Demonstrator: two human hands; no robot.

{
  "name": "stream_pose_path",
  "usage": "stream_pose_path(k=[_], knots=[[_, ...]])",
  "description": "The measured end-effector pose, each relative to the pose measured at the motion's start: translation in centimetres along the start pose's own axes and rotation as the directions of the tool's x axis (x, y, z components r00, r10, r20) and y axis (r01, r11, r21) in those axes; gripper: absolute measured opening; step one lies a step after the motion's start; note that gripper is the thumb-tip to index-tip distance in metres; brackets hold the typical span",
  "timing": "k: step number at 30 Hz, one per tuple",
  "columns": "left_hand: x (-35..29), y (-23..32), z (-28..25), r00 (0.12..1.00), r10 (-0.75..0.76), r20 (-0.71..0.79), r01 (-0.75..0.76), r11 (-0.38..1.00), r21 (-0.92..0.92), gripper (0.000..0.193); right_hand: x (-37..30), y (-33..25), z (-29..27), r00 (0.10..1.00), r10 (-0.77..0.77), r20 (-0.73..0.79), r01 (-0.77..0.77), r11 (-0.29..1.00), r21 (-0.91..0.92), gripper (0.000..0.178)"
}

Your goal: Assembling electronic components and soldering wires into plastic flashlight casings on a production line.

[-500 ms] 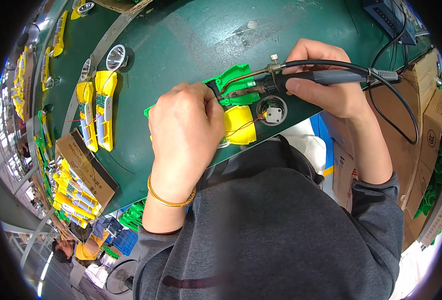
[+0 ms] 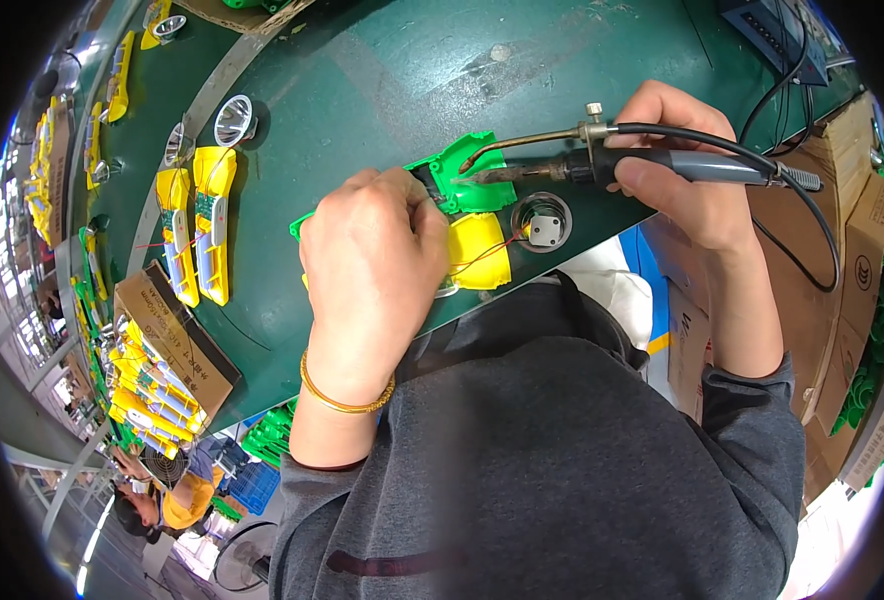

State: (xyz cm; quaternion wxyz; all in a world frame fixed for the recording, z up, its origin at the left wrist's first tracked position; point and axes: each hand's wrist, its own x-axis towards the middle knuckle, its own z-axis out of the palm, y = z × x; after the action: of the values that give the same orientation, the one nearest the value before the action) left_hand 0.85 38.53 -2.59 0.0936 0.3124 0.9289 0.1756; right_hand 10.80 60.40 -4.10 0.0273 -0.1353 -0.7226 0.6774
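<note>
In my right hand (image 2: 690, 190) is a soldering iron (image 2: 697, 165) with a grey handle and a thin curved metal tube clamped alongside. Its tip points left over the open end of a green plastic housing (image 2: 482, 148). My left hand (image 2: 367, 250) is closed over the middle of that housing, its fingertips hidden under the knuckles. Beside it, nearer me, lies a yellow plastic housing (image 2: 480, 265), partly covered by the left hand. Thin wires run from the yellow piece to a round lamp reflector (image 2: 544, 225) with a white square back.
Two yellow housings with circuit boards (image 2: 212, 225) lie left, near a shiny reflector (image 2: 234, 120). A carton (image 2: 177, 335) beside several yellow assemblies stands at the left edge. A blue box (image 2: 777, 40) with cables sits back right. Cardboard (image 2: 812, 270) stands right; another person (image 2: 187, 500) is far left.
My right hand has drawn the soldering iron a little to the right, shifting its tip away from the left hand. The left hand has barely moved.
</note>
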Motion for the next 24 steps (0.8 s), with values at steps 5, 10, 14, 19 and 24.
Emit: stream_pose_path(k=[5, 10, 14, 19, 24], knots=[[0.0, 0.2, -0.2, 1.000, -0.018, 0.000, 0.018, 1.000, -0.007, 0.006, -0.6, 0.4, 0.4, 0.997, 0.025, -0.069, -0.014, 0.987, 0.160, 0.018], [0.3, 0.6, -0.4, 0.999, -0.041, 0.034, 0.041, 0.999, 0.002, 0.007, -0.4, 1.2, 2.0, 0.982, 0.005, -0.190, 0.059, 0.941, 0.334, 0.021], [0.3, 1.0, -0.6, 0.999, -0.029, 0.042, 0.026, 0.998, 0.056, 0.008, -0.5, 1.7, 2.6, 0.964, -0.009, -0.265, 0.121, 0.905, 0.407, 0.024], [-0.2, 2.0, -0.8, 1.000, 0.007, 0.008, -0.008, 0.979, 0.203, 0.007, -0.8, 1.7, 2.6, 0.948, -0.001, -0.319, 0.140, 0.900, 0.413, 0.022], [-0.8, 1.1, -2.5, 0.991, 0.115, -0.062, -0.118, 0.992, -0.049, 0.010, -1.0, 1.8, 2.1, 0.940, 0.002, -0.342, 0.168, 0.868, 0.467, 0.019]])
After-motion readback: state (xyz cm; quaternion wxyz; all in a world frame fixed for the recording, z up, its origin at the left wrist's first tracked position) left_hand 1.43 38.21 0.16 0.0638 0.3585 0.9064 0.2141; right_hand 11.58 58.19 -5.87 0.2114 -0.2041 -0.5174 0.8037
